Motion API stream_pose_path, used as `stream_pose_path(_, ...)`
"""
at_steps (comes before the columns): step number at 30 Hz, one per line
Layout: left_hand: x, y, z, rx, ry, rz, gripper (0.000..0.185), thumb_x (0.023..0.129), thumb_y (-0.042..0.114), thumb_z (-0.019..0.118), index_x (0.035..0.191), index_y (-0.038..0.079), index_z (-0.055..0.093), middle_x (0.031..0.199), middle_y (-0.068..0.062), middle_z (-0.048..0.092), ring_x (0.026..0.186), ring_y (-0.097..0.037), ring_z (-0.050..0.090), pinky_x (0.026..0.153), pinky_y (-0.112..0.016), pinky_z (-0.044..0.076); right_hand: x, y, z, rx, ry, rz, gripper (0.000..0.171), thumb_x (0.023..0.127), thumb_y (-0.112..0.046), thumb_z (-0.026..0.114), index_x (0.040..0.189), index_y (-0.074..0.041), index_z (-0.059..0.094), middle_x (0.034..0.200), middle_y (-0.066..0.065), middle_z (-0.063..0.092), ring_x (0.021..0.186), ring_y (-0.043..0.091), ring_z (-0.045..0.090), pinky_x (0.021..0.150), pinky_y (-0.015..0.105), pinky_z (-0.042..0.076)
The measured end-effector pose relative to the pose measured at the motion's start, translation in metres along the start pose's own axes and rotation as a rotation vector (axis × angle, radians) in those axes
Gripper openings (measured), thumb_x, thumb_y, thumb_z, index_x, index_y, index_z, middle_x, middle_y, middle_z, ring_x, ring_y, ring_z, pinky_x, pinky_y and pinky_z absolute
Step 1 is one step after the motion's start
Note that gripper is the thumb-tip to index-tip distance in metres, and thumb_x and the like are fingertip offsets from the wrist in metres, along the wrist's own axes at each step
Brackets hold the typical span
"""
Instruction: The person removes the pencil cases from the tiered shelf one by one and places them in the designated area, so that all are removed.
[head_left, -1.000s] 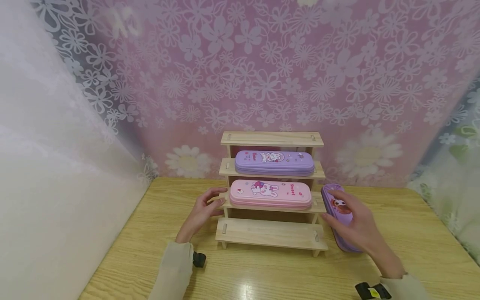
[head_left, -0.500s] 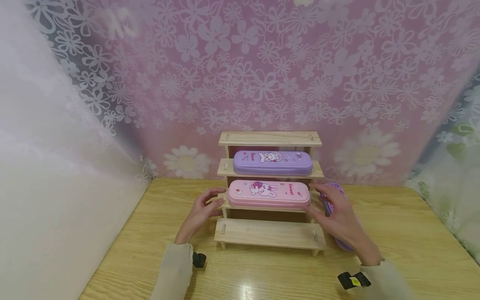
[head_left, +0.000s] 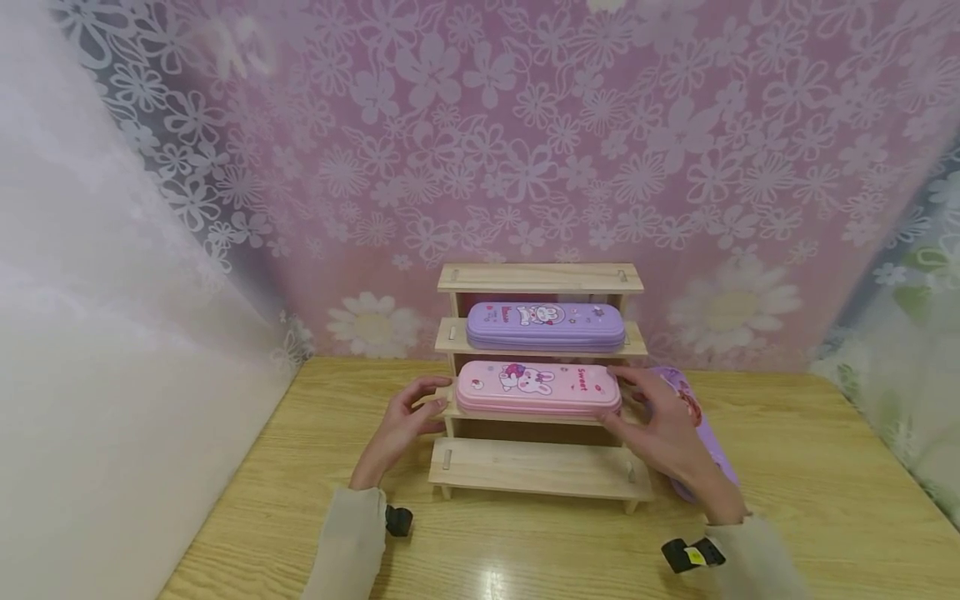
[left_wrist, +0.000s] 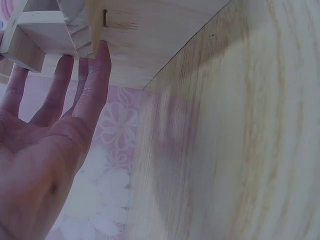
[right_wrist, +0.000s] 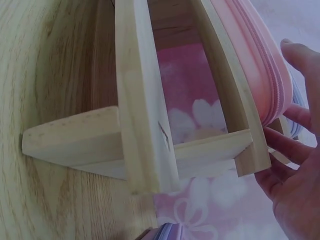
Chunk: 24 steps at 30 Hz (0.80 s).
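A stepped wooden shelf (head_left: pixel 540 467) stands on the table. On its second step from the bottom lies a pink pencil case (head_left: pixel 536 389) with a bunny print. My right hand (head_left: pixel 663 425) holds the right end of this case, thumb in front and fingers behind. My left hand (head_left: pixel 401 429) grips the left end of the same step; in the left wrist view its fingers (left_wrist: pixel 95 85) reach along the wood. A purple pencil case (head_left: pixel 546 325) lies one step higher. Another purple pencil case (head_left: pixel 705 429) lies on the table, partly hidden by my right hand.
The wooden table (head_left: pixel 495 550) reaches back to a pink flowered backdrop (head_left: pixel 525 167). A pale curtain (head_left: pixel 112 333) hangs at the left. The shelf's top board (head_left: pixel 540 277) and bottom board (head_left: pixel 532 467) carry nothing.
My right hand has moved left, from over the purple pencil case on the table to the right end of the pink one. My left hand stays at the shelf.
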<state>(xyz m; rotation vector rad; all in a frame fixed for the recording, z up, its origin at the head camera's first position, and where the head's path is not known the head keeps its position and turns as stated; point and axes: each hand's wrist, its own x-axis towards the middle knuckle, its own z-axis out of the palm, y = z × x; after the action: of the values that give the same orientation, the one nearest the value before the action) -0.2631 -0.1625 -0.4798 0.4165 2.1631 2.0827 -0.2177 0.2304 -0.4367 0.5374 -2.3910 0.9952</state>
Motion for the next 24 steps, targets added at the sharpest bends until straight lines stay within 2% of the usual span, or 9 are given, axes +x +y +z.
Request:
stream_pose_path(4, 0.001, 0.000, 0.000, 0.002, -0.004, 0.002, 0.037, 0.104, 0.017, 0.062, 0.139, 0.006, 0.057, 0.142, -0.021, 0.049, 0.103, -0.015, 0.064, 0.096, -0.066, 0.054, 0.001, 0.000, 0.002, -0.001, -0.020, 0.026, 0.063, 0.080, -0.021, 0.089, 0.137, -0.013, 0.062, 0.132, 0.012, 0.065, 0.119, 0.029, 0.058, 0.095, 0.021, 0.045)
stream_pose_path(10, 0.001, 0.001, 0.001, -0.005, -0.016, 0.003, 0.037, 0.104, 0.016, 0.061, 0.139, 0.005, 0.057, 0.141, -0.021, 0.049, 0.100, -0.013, 0.066, 0.096, -0.068, 0.053, -0.001, -0.004, 0.003, 0.029, -0.059, 0.138, 0.068, 0.081, -0.028, 0.088, 0.140, -0.012, 0.057, 0.134, 0.014, 0.059, 0.127, 0.033, 0.047, 0.103, 0.048, 0.044)
stream_pose_path(12, 0.001, 0.002, 0.002, -0.006, -0.020, 0.002, 0.037, 0.104, 0.016, 0.061, 0.139, 0.005, 0.057, 0.140, -0.020, 0.050, 0.100, -0.013, 0.066, 0.096, -0.069, 0.053, -0.001, -0.005, 0.004, 0.026, -0.062, 0.154, 0.069, 0.081, -0.029, 0.089, 0.139, -0.012, 0.055, 0.132, 0.014, 0.060, 0.126, 0.033, 0.047, 0.101, 0.051, 0.043)
stream_pose_path(16, 0.002, 0.000, 0.001, -0.004, -0.023, 0.004, 0.037, 0.104, 0.018, 0.062, 0.139, 0.006, 0.057, 0.138, -0.019, 0.051, 0.100, -0.014, 0.066, 0.096, -0.069, 0.052, -0.001, -0.007, 0.005, 0.032, -0.048, 0.162, 0.068, 0.079, -0.027, 0.090, 0.135, -0.009, 0.054, 0.128, 0.012, 0.060, 0.119, 0.026, 0.051, 0.097, 0.035, 0.043)
stream_pose_path(20, 0.003, -0.003, 0.000, -0.002, -0.022, 0.005, 0.038, 0.104, 0.020, 0.062, 0.139, 0.007, 0.058, 0.139, -0.018, 0.050, 0.099, -0.014, 0.067, 0.096, -0.068, 0.053, -0.002, -0.009, 0.006, 0.132, -0.045, 0.192, 0.068, 0.077, -0.022, 0.092, 0.130, -0.007, 0.052, 0.125, 0.008, 0.056, 0.113, 0.015, 0.052, 0.093, 0.016, 0.042)
stream_pose_path(24, 0.002, -0.004, -0.002, 0.001, -0.015, -0.002, 0.037, 0.104, 0.020, 0.062, 0.138, 0.008, 0.058, 0.138, -0.017, 0.050, 0.100, -0.015, 0.067, 0.095, -0.066, 0.055, -0.004, -0.010, 0.004, 0.210, -0.054, 0.206, 0.070, 0.074, -0.016, 0.094, 0.127, -0.008, 0.048, 0.122, 0.004, 0.053, 0.109, 0.006, 0.051, 0.093, 0.009, 0.042)
